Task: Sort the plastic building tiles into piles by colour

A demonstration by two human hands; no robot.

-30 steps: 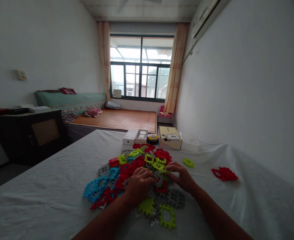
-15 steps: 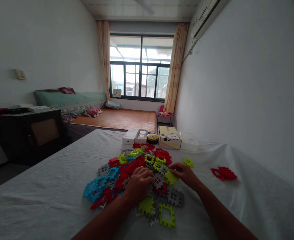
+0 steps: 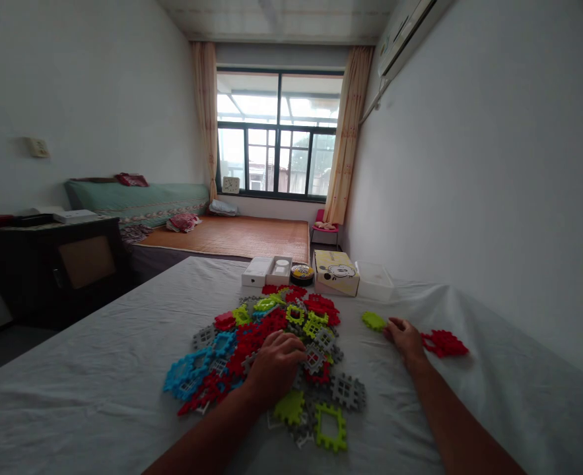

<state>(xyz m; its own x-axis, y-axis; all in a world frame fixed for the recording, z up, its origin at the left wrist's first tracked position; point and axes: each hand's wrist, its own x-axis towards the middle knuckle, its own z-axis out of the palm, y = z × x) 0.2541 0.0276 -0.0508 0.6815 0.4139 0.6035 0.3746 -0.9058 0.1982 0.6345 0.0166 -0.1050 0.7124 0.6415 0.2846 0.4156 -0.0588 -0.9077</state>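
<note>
My left hand (image 3: 276,359) lies palm down on a heap of toothed plastic building plates. Its fingers curve loosely over a red plate (image 3: 244,343) and reach toward a grey window plate (image 3: 313,357); what lies under the palm is hidden. To the right of the heap, my right hand (image 3: 404,338) pinches the right edge of a solid lime-green building plate (image 3: 373,321), low over the sheet. Just beyond that hand lies a small group of red plates (image 3: 444,343). Blue plates (image 3: 187,375) form the heap's left side, and a lime-green frame plate (image 3: 330,427) its near edge.
Along the far edge stand a white box (image 3: 256,271), an open box (image 3: 280,269), a round tin (image 3: 302,273), a yellow printed box (image 3: 337,272) and a clear plastic container (image 3: 374,280). A pale wrinkled sheet (image 3: 123,369) covers the surface. A bed (image 3: 241,234) stands beyond.
My right hand has moved right from the heap with a solid lime-green plate, which now covers the spot where another lime-green plate lay. My left hand has stayed in place.
</note>
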